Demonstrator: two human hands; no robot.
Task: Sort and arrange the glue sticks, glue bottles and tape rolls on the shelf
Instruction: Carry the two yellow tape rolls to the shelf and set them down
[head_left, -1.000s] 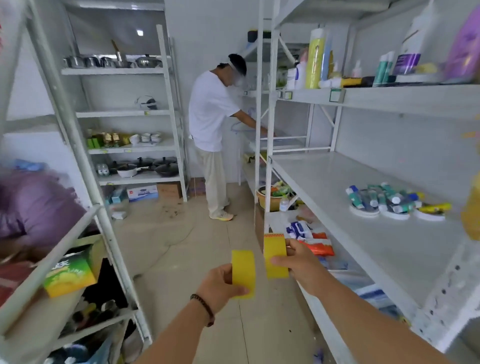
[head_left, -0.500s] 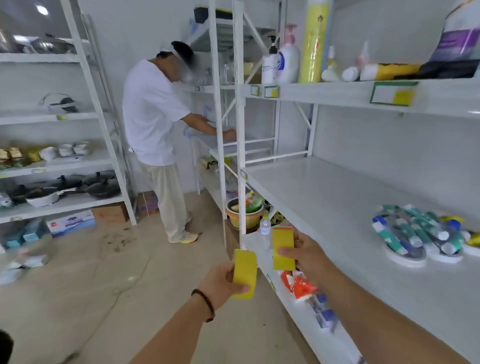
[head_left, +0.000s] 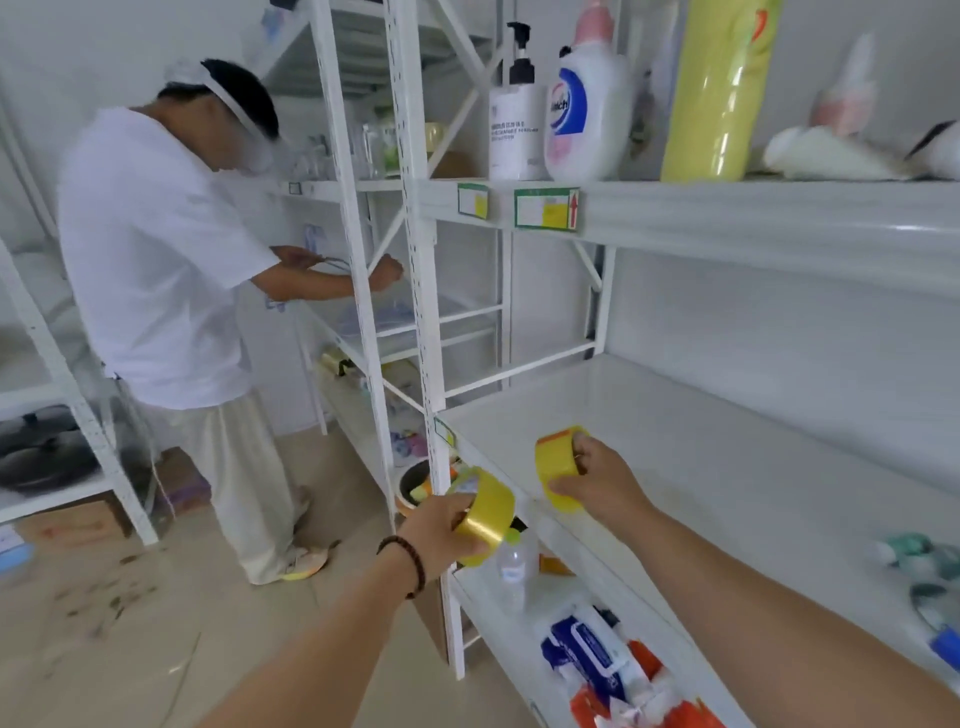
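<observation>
Each of my hands holds a yellow tape roll. My left hand (head_left: 441, 530) grips one roll (head_left: 485, 512) in front of the shelf's corner post, just below the middle shelf's edge. My right hand (head_left: 597, 486) holds the other roll (head_left: 556, 465) over the near left part of the white middle shelf (head_left: 727, 467). Glue sticks with teal and blue caps (head_left: 919, 566) lie blurred at the shelf's far right edge of view.
A person in a white shirt (head_left: 156, 260) stands at the neighbouring shelf unit to the left. Bottles (head_left: 587, 109) and a yellow roll (head_left: 719, 88) stand on the upper shelf. Packets (head_left: 608, 660) and a small bottle (head_left: 511, 569) lie on the lower shelf.
I have stepped closer to the shelf and turned right. My right hand has carried its tape roll up over the middle shelf; my left hand's roll has tilted near the post.
</observation>
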